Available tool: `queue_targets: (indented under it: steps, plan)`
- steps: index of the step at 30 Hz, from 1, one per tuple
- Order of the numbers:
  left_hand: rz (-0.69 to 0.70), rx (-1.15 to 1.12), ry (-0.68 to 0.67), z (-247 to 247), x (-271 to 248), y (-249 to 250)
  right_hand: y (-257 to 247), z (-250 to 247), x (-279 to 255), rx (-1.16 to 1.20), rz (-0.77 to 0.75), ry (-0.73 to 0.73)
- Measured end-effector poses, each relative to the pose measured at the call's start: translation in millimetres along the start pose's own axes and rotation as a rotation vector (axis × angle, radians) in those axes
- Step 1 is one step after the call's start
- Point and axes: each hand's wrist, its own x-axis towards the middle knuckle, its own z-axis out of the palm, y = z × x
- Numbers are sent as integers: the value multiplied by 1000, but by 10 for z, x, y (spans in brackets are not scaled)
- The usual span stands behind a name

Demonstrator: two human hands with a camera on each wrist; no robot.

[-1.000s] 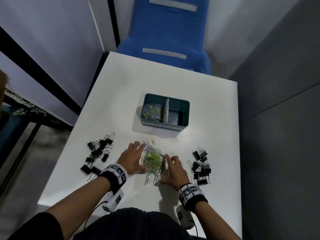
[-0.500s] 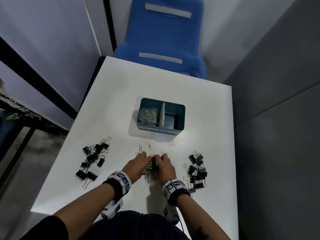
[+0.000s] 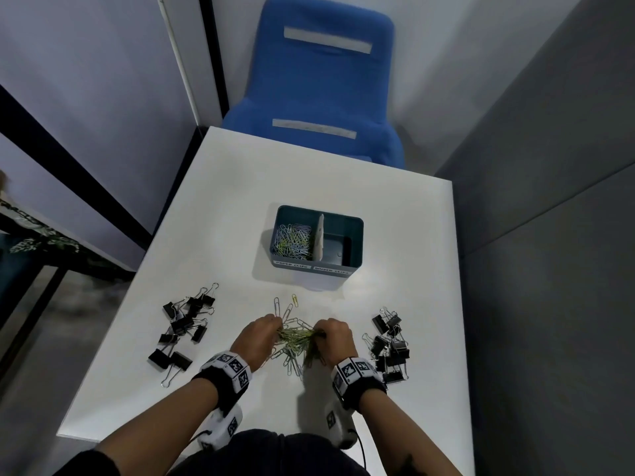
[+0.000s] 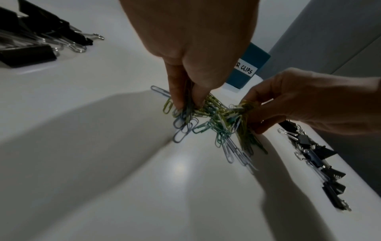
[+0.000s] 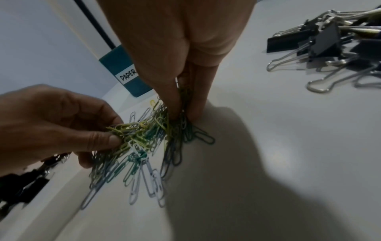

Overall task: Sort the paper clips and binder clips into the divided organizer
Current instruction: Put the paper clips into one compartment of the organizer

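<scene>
A tangled bunch of green, blue and silver paper clips (image 3: 297, 338) (image 4: 216, 124) (image 5: 144, 146) hangs between my two hands near the table's front edge. My left hand (image 3: 261, 334) (image 4: 188, 104) pinches its left end with curled fingers. The right end is pinched by my right hand (image 3: 335, 338) (image 5: 183, 114). Some clips dangle down to the table. The teal divided organizer (image 3: 357, 242) stands beyond, with paper clips (image 3: 293, 240) in its left compartment. Black binder clips lie in a left pile (image 3: 185, 324) and a right pile (image 3: 391, 345).
A few loose paper clips (image 3: 287, 307) lie just beyond my hands. The white table (image 3: 223, 218) ends close to my body. A blue chair (image 3: 323, 97) stands behind it, with grey partition walls on both sides.
My hands came together from either side of the spread pile and gathered it. Both now pinch the bunch, which is raised a little off the table.
</scene>
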Motion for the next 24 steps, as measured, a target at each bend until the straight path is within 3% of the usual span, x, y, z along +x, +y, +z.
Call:
queue_targets:
  steps: [4,9,17,19,24]
  plan:
    - [-34,-134,64,-123,-34,55,57,-40,-88,53,25,45]
    - [98,-223,207,-616,16,329,108,-145,-198,121,-1,66]
    - [123,-284,483,-1506,614,723,-49,-495,-220,210,-52,135]
    - [97,-285,482,-1592,753,760,-148,-615,-124,207,-68,159]
    - [24,-262,329,-1455,794,603,-491,-1051,179,199,-129,263]
